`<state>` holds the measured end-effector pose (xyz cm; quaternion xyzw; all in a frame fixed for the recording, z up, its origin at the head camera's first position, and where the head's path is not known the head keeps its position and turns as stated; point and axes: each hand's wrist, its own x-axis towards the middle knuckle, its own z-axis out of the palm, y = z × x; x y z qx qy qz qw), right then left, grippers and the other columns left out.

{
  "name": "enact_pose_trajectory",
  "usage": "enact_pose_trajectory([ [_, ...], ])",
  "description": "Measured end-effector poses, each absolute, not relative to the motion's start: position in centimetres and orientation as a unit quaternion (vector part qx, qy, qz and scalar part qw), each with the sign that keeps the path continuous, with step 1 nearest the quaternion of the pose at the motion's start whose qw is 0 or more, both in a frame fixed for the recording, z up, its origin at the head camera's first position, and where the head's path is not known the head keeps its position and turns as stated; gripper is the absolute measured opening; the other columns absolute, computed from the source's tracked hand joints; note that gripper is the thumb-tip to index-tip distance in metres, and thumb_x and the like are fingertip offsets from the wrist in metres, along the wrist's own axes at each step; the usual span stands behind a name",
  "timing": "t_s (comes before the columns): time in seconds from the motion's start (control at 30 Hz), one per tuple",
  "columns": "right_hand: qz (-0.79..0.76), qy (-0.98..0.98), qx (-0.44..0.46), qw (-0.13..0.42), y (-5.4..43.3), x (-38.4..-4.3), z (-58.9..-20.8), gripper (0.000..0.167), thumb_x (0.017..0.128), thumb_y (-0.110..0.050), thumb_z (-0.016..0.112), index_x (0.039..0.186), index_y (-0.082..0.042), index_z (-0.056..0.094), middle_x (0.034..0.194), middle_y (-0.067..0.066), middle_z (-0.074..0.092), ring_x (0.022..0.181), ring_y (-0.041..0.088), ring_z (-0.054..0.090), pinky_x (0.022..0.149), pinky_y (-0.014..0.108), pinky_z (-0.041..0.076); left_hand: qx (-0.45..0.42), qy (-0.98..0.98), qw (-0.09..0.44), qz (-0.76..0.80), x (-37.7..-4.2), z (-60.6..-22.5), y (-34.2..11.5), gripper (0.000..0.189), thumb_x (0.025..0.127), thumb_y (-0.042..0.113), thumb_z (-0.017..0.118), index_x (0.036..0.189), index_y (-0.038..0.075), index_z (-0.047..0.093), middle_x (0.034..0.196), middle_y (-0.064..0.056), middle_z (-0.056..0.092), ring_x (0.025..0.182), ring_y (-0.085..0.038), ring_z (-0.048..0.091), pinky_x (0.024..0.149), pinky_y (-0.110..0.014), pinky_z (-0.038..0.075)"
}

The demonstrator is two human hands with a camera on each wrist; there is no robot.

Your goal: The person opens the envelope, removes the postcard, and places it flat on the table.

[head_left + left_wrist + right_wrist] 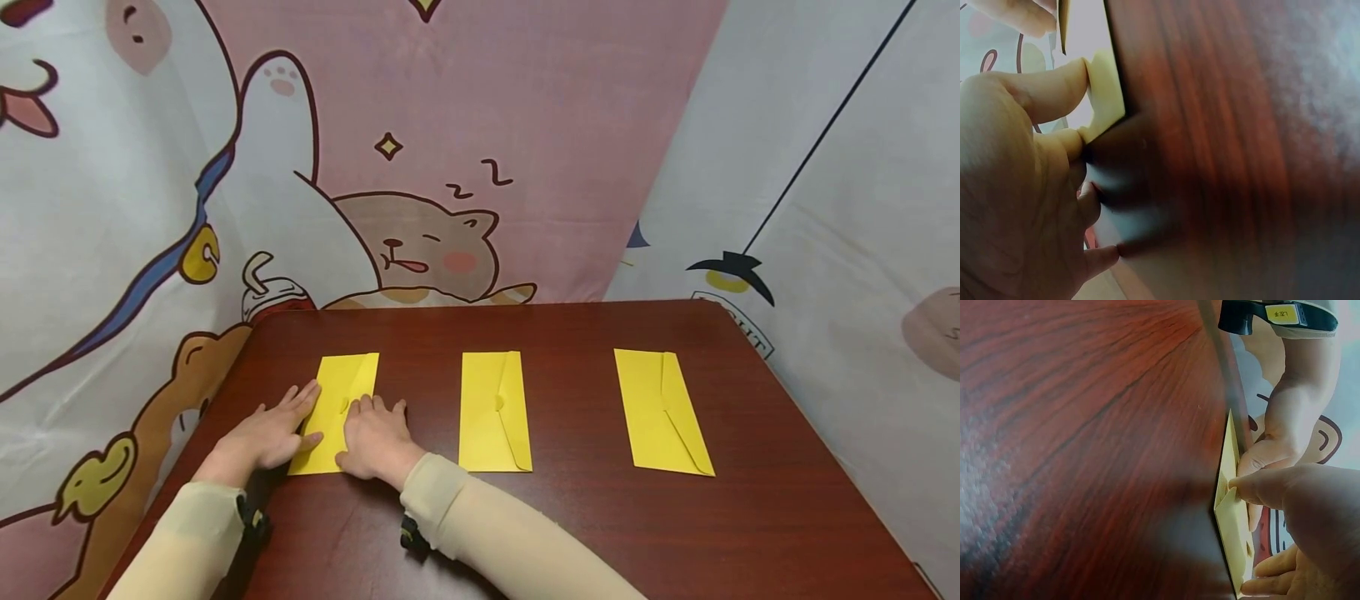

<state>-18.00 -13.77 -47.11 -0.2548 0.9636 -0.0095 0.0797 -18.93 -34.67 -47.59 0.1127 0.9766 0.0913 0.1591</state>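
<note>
A yellow envelope [351,372] lies on the left part of the table, flap side up, with a small rounded tab showing at its middle. My left hand [273,432] rests along its left edge, fingers extended and thumb over the paper. On the flap side, my right hand [377,440] presses down with its fingers and covers the lower right of the envelope. In the left wrist view the thumb [1060,90] touches the envelope [1105,87] near a corner. The right wrist view has the right thumb [1260,487] on the envelope's edge [1230,519], close to the left hand [1272,447].
Two more yellow envelopes lie flap side up on the brown wooden table [570,533]: one in the middle [480,417], one at the right [652,417]. A cartoon-printed cloth [570,150] hangs behind and around the table. Dark straps circle both wrists.
</note>
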Motion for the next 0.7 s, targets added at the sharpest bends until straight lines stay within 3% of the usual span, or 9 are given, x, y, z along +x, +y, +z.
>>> enact_pose_trajectory([
  [0.4, -0.035, 0.962, -0.263, 0.061, -12.7, -17.7, -47.1, 0.081, 0.1, -0.059, 0.06, 0.161, -0.009, 0.043, 0.163, 0.003, 0.044, 0.148, 0.019, 0.043, 0.114, 0.058, 0.039, 0.116, 0.977, 0.158, 0.089, -19.1, -47.9, -34.8, 0.093, 0.102, 0.053, 0.059, 0.168, 0.0, 0.019, 0.174, -0.021, 0.014, 0.156, -0.051, 0.016, 0.114, -0.08, 0.013],
  [0.7, -0.062, 0.951, -0.303, 0.004, -10.9, -18.1, -47.2, 0.089, 0.097, -0.048, 0.071, 0.165, -0.005, 0.032, 0.171, 0.01, 0.031, 0.154, 0.021, 0.034, 0.118, 0.051, 0.038, 0.11, 0.977, 0.161, 0.084, -19.1, -47.9, -34.7, 0.096, 0.1, 0.056, 0.06, 0.167, 0.0, 0.019, 0.174, -0.022, 0.014, 0.156, -0.052, 0.015, 0.114, -0.081, 0.013],
])
